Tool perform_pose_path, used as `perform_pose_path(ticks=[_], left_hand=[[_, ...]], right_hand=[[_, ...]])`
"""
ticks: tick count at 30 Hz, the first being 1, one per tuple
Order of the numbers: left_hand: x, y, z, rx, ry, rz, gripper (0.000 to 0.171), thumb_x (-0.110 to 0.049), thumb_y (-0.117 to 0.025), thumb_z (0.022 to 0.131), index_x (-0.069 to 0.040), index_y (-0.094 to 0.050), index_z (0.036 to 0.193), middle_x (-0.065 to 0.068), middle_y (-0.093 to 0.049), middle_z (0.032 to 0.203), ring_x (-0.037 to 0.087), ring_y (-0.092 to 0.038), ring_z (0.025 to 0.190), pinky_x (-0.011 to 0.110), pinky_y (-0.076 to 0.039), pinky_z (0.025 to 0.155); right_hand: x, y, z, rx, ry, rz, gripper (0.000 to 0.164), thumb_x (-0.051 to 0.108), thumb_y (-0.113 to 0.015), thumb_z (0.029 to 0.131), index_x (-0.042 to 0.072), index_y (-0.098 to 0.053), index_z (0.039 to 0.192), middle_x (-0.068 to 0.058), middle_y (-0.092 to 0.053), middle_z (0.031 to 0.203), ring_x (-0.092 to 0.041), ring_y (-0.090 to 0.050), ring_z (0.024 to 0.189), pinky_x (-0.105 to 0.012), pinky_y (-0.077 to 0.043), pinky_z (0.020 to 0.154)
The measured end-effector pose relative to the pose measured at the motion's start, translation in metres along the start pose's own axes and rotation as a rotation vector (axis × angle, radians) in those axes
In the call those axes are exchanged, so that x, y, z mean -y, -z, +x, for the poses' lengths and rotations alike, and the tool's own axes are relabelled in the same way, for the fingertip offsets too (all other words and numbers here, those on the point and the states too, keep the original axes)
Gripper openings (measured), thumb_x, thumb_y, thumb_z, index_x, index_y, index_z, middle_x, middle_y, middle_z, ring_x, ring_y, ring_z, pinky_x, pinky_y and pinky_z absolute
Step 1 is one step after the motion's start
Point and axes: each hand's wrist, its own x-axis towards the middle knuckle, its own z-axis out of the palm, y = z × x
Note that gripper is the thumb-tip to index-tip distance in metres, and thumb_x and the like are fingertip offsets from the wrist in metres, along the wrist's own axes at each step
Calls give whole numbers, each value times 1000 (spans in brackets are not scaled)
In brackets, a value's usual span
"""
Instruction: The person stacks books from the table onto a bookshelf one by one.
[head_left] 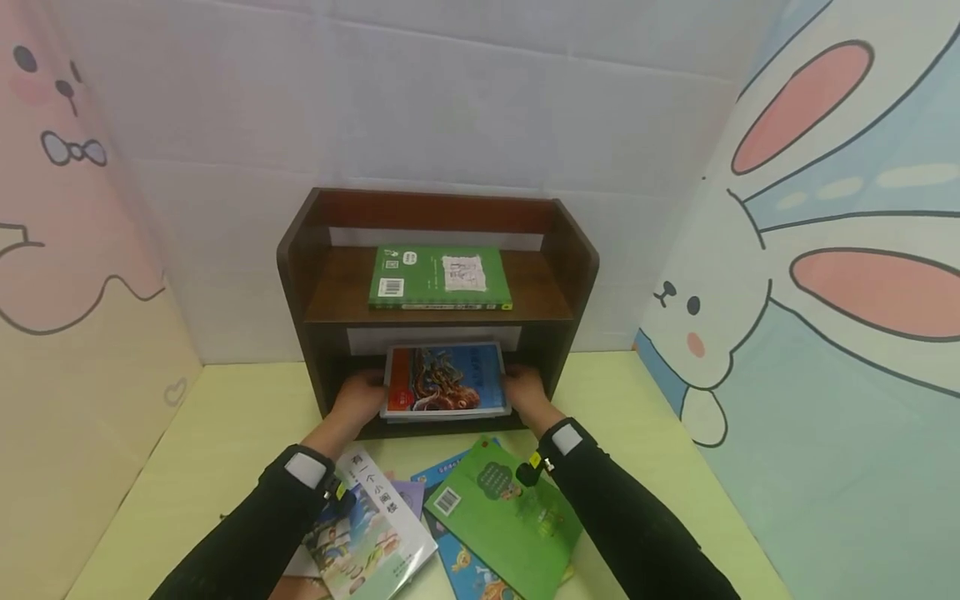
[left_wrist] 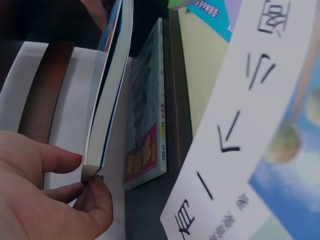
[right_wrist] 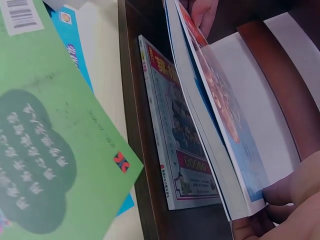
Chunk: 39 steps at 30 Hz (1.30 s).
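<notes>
Both hands hold a book with an orange-red and blue cover (head_left: 450,379) at the lower level of a brown bookshelf (head_left: 337,292). My left hand (head_left: 358,400) pinches its left end, thumb above and fingers below, as the left wrist view shows. The right hand (head_left: 528,396) grips the opposite end; in the right wrist view its thumb lies at the cover's corner. A dark blue gap runs along the pale page edges (left_wrist: 112,85). Underneath, a thin book (right_wrist: 185,135) with a red title patch lies flat on the lower board, apart from the held book.
A green book (head_left: 420,279) lies on the upper shelf. In front of the bookshelf, a white-bordered book (head_left: 382,533), another green book (head_left: 502,517) and blue ones overlap on the pale yellow table (head_left: 247,417). The shelf's side panels (head_left: 300,292) stand close outside both hands.
</notes>
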Motion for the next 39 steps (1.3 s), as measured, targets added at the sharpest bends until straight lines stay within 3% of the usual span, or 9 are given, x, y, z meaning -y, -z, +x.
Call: perform_pose_path(ticks=[3,6,9,13,15,18,25,33,39], left_hand=[[-1,-1,3,-5,-3,-12,48,-11,-60,104,14,-60,144,35,-65,139,45,-64,119,59,-54,103],[0,-2,7,-8,1,-17,47,-10,-59,103,15,-59,143,35,-65,138,46,-64,119,59,-54,103],[0,-4,9,-1,4,-22,45,-7,-58,103,16,-58,142,37,-64,135,47,-63,118,59,-55,101],[1,-5,9,21,8,-26,43,-5,-56,102,19,-57,138,38,-63,131,49,-63,115,61,-55,99],[2,-5,9,27,11,-10,43,-5,-56,102,20,-56,137,39,-62,131,51,-62,116,62,-54,100],[5,-7,10,33,12,20,43,-3,-55,101,21,-56,137,40,-62,133,52,-62,120,64,-53,103],[13,-10,15,39,29,50,42,-3,-55,100,19,-58,136,37,-64,129,47,-62,114,60,-54,100],[13,-12,12,67,49,51,47,-4,-55,102,21,-51,142,40,-60,136,49,-61,116,62,-54,103],[12,-13,12,83,69,61,50,-5,-55,102,20,-50,145,39,-59,138,49,-60,118,63,-53,104]], right_hand=[[0,-1,7,12,-37,6,32,5,-61,107,-19,-69,126,-30,-73,120,-33,-67,102,-46,-59,89],[-12,-3,18,3,-4,-5,30,10,-65,106,-15,-73,121,-26,-74,115,-33,-68,98,-47,-59,86],[-69,-17,51,-23,129,-52,30,19,-64,108,-9,-75,111,-20,-74,102,-29,-67,86,-43,-58,73],[-154,-43,98,-45,198,-106,31,21,-61,109,-8,-72,108,-17,-70,96,-24,-63,78,-38,-54,65],[-166,-48,104,-35,175,-125,31,19,-61,109,-9,-71,113,-18,-70,99,-25,-64,81,-39,-55,68],[-148,-46,90,-21,151,-150,29,15,-60,107,-12,-70,112,-17,-68,95,-23,-62,77,-37,-54,65],[-42,-22,28,53,11,-139,25,1,-65,100,-19,-70,115,-29,-72,108,-36,-66,92,-51,-59,84],[-24,-20,14,54,64,-248,20,1,-64,104,-17,-71,110,-21,-71,95,-28,-61,82,-45,-57,77],[-24,-20,16,72,103,-318,15,-1,-66,103,-10,-71,92,-7,-57,73,-21,-51,67,-34,-43,61]])
